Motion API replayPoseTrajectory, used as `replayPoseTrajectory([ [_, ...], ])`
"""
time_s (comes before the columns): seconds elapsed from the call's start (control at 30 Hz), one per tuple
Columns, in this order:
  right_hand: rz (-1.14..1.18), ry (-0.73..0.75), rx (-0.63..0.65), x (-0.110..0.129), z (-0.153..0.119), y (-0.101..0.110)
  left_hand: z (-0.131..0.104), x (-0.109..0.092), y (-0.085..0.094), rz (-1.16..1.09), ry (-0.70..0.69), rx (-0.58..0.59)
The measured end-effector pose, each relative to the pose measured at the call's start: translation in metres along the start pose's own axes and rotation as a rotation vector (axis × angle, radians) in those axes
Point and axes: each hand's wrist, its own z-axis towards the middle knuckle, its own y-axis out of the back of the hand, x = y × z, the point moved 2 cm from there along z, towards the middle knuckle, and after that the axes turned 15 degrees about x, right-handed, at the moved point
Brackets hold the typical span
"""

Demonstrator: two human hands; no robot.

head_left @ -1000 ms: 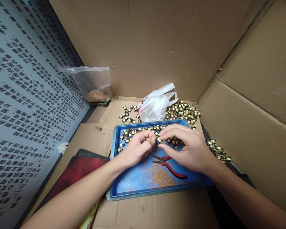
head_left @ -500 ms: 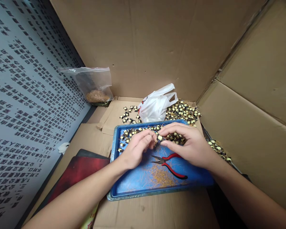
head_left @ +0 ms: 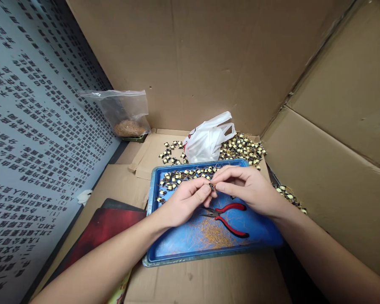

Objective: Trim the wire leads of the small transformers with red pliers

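Note:
Above the middle of the blue tray [head_left: 167,252], my left hand [head_left: 190,198] and my right hand [head_left: 245,188] meet at the fingertips. Pinched between them is one small black component [head_left: 211,186] with thin wires. Both hands have their fingers closed on it. Red-handled pliers [head_left: 231,219] lie in the tray just below the hands, jaws pointing left. Copper-coloured wire clippings [head_left: 215,235] are scattered beside the pliers. Several yellow and black components [head_left: 174,178] line the back of the tray, partly hidden by my hands.
Behind the tray stand a white plastic bag [head_left: 204,141] and a heap of components [head_left: 243,147]. A clear bag of wire bits [head_left: 129,126] is at the back left. More components [head_left: 289,196] lie right of the tray. A red mat [head_left: 104,232] lies left.
My hands have come closer together, and the component between them has turned from its yellow face to a dark side. The right fingers have closed in on it. The pliers have not moved.

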Motion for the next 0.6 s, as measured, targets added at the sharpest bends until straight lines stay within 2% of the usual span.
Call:
replayPoseTrajectory([
  [0.37,0.117,-0.147,-0.031,0.0031,-0.0019,-0.0071,0.0013,-0.0055,-0.0004,0.105,0.036,-0.004],
  [0.6,0.016,-0.179,-0.007,0.0041,-0.0032,-0.0041,0.0012,-0.0069,-0.0018,0.12,0.057,0.014],
])
